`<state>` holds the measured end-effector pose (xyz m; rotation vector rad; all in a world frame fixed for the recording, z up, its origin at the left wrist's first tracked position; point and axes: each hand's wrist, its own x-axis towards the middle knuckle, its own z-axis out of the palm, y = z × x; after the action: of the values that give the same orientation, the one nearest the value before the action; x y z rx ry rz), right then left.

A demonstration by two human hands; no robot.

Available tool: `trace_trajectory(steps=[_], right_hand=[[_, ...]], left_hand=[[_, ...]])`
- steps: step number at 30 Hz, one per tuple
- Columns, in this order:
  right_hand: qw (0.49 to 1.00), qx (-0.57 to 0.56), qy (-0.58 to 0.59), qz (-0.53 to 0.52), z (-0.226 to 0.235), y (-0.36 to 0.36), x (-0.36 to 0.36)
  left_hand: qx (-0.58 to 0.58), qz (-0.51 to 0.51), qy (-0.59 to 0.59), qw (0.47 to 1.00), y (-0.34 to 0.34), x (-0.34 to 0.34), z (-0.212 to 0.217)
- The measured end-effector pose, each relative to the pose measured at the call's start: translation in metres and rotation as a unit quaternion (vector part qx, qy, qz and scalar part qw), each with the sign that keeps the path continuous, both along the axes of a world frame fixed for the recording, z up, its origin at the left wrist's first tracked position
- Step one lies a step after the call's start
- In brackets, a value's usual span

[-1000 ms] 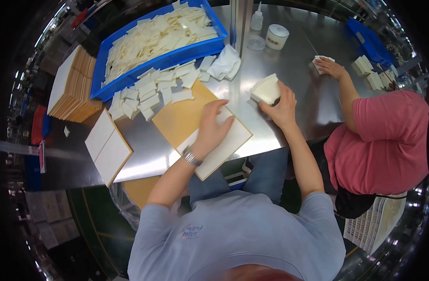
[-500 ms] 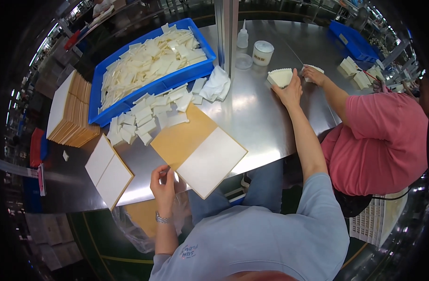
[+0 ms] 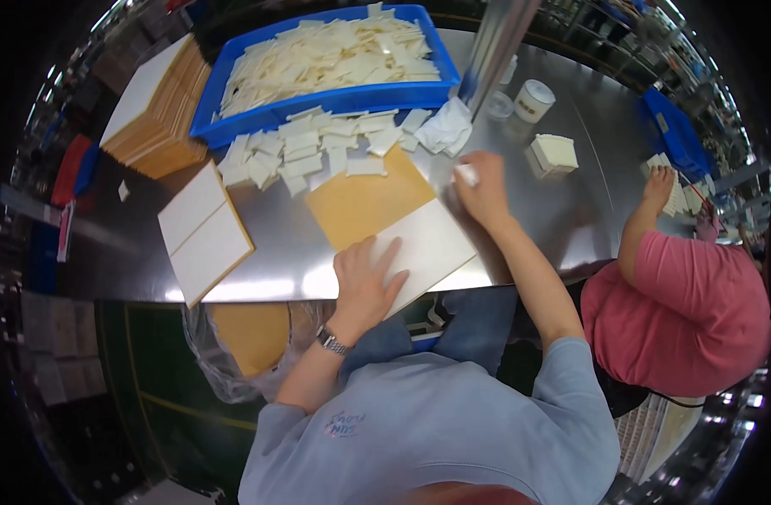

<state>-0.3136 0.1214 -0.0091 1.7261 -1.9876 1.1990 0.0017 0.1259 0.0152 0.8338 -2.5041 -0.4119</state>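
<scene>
My left hand (image 3: 364,282) lies with its fingers spread on the white half of a flat board (image 3: 423,248), whose far half is bare tan. My right hand (image 3: 485,192) is closed round a small white thing (image 3: 467,174), just beyond the board's right corner; the fingers partly hide it, and its kind does not show. A crumpled white cloth (image 3: 446,128) lies beyond that hand. Several flat white pieces (image 3: 301,143) are heaped along the board's far edge, a few resting on the tan part. To the right stands a block of stacked cream pieces (image 3: 555,154).
A blue tray (image 3: 335,101) full of white pieces stands behind the heap. At left are a tall stack of boards (image 3: 154,105) and a single white-faced board (image 3: 206,236). A metal post (image 3: 495,50), a white tub (image 3: 534,101) and a co-worker (image 3: 680,311) are to the right.
My right hand has left the cream block and come left to the board's corner. My left hand has moved onto the board. The co-worker's hand has shifted right.
</scene>
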Motion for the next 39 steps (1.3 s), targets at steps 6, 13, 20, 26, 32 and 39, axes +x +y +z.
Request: trace_trajectory(steps=[6,13,20,26,32,39], right_hand=[[0.970,0.120,0.051,0.206,-0.007,-0.077,0.102],[0.993,0.038,0.038,0.104,-0.031,-0.126,0.066],[0.990,0.040,0.014,-0.131,-0.053,-0.113,0.046],[0.997,0.021,-0.050,-0.050,-0.026,-0.079,0.083],[0.906,-0.030,-0.418,-0.050,-0.026,-0.010,0.081],[0.774,-0.133,-0.619,-0.019,-0.023,0.064,0.093]], left_hand=[[-0.003,-0.023,-0.044,0.999,0.003,0.028,-0.012],[0.016,-0.061,-0.057,0.996,-0.016,0.088,-0.007],[0.011,-0.046,0.000,0.999,-0.023,0.067,-0.007],[-0.019,-0.103,-0.069,0.992,-0.027,0.083,-0.007],[0.018,-0.189,-0.032,0.981,-0.043,0.065,-0.022],[-0.028,-0.247,-0.043,0.968,-0.052,0.056,-0.029]])
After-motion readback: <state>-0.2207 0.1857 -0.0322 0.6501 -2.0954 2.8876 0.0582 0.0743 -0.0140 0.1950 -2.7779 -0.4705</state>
